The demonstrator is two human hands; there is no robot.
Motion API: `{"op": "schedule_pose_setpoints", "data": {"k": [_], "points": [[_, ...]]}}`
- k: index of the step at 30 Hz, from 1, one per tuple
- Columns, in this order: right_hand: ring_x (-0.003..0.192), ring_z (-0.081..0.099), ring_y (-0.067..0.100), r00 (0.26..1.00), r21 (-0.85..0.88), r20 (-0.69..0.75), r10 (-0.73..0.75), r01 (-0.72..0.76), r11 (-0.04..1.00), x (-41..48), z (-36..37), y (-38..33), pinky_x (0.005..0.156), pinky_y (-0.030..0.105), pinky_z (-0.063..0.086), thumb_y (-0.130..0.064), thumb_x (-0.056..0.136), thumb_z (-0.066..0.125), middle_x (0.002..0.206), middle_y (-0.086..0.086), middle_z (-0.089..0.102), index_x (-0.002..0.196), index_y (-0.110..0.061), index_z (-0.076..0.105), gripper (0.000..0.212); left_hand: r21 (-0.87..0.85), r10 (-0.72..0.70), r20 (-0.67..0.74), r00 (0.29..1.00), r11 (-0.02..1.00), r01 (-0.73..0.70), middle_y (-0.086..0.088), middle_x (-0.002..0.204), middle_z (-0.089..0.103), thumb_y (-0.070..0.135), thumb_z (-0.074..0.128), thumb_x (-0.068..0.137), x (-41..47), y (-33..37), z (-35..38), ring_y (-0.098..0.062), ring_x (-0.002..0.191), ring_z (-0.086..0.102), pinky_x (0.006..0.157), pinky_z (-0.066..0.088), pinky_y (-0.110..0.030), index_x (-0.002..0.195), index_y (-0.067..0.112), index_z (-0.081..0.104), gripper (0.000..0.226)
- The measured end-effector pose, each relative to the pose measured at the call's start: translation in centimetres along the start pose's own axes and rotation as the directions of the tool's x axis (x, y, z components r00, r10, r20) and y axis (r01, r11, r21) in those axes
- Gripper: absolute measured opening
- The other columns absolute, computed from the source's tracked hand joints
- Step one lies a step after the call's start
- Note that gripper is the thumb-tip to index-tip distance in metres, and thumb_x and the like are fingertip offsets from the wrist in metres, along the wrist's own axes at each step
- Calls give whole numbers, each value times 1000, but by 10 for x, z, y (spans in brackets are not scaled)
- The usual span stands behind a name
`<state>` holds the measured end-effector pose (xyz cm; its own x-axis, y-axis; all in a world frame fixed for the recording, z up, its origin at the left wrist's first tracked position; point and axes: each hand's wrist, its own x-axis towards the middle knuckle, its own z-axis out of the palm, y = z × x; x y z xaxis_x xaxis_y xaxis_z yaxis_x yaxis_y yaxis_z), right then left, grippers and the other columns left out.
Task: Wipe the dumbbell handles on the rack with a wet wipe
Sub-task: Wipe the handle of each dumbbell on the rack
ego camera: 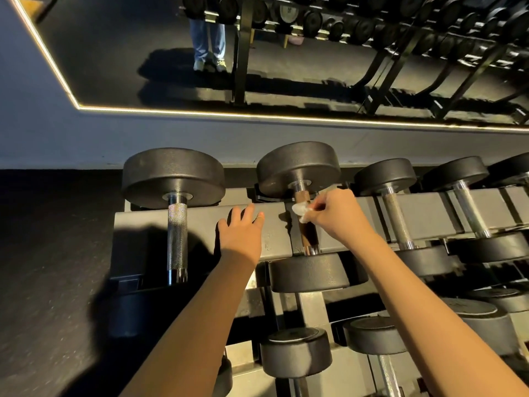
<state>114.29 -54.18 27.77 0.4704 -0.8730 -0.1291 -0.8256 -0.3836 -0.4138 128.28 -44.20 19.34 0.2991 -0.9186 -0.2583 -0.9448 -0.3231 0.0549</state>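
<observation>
Our right hand pinches the wet wipe against a dumbbell handle running away from us just left of its fingers, while our left hand rests flat and spread on the rack beside it.

We face a pale grey wall, a large mirror edged with a warm light strip, dark speckled floor at our left, shadow across it
</observation>
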Motion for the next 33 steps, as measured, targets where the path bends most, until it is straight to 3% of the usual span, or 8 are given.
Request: {"op": "schedule_pose_setpoints", "data": {"k": [5, 12, 17, 22, 25, 26, 30, 33], "points": [[82, 52, 12, 959, -63, -255, -126, 113, 992, 10, 16, -10, 70, 17, 38, -16, 90, 63, 95, 6, 59, 101, -9, 72, 16, -6, -14, 9, 1000, 1000, 14, -5, 159, 3, 34, 59, 93, 0, 1, -1, -29, 142, 13, 106, 29, -41, 153, 26, 10, 77], [93, 61, 25, 974, -224, 153, -166, 198, 954, -3, -1, -1, 78, 29, 46, -18, 87, 62, 88, 1, 58, 92, -10, 71, 13, -34, -5, -2, 1000, 999, 5, -5, 159, 5, 30, 58, 94, -1, 1, -3, -30, 142, 13, 107, 28, -42, 153, 25, 11, 76], [88, 56, 22, 954, -203, -158, -256, 222, 954, 4, 11, -7, 72, 21, 37, -17, 89, 64, 97, 9, 57, 103, -9, 73, 18, -24, -13, -8, 1000, 1000, 13, -6, 158, 8, 30, 60, 92, -1, 1, -2, -30, 141, 14, 106, 30, -42, 152, 26, 14, 76], [100, 57, 24, 981, -277, 157, -117, 158, 948, 2, 2, -11, 81, 27, 45, -22, 89, 63, 102, 5, 58, 105, -12, 67, 19, -33, -4, -19, 1000, 999, 3, -6, 158, 9, 30, 62, 91, -2, 1, -2, -30, 141, 15, 107, 30, -42, 152, 25, 14, 77], [105, 58, 24, 923, -390, 382, -46, 206, 898, 0, -5, -18, 91, 33, 48, -23, 91, 59, 111, 6, 59, 110, -13, 67, 22, -34, -6, -18, 1000, 999, 5, -6, 158, 8, 30, 62, 91, -3, 2, -3, -30, 141, 14, 107, 29, -43, 152, 25, 14, 78], [104, 57, 24, 930, -405, 363, -56, 211, 889, 0, -4, -19, 91, 34, 48, -22, 92, 59, 113, 6, 57, 111, -13, 67, 22, -36, -7, -17, 1000, 999, 7, -6, 158, 8, 29, 62, 91, -3, 2, -3, -30, 141, 14, 107, 29, -43, 152, 25, 13, 78], [90, 55, 25, 932, -317, -109, -346, 297, 901, 8, 9, -9, 72, 28, 44, -15, 91, 59, 99, 9, 56, 100, -7, 73, 18, -39, -13, -16, 1000, 999, 12, -6, 157, 9, 28, 62, 91, -2, 2, -3, -30, 140, 15, 106, 30, -42, 152, 25, 13, 78], [94, 51, 24, 936, -380, -108, -335, 273, 884, 12, 18, -8, 75, 28, 44, -15, 94, 55, 104, 9, 55, 105, -7, 71, 21, -44, -13, -10, 1000, 999, 13, -6, 158, 8, 28, 62, 91, -2, 3, -3, -30, 141, 13, 108, 30, -43, 152, 26, 12, 78]]}}
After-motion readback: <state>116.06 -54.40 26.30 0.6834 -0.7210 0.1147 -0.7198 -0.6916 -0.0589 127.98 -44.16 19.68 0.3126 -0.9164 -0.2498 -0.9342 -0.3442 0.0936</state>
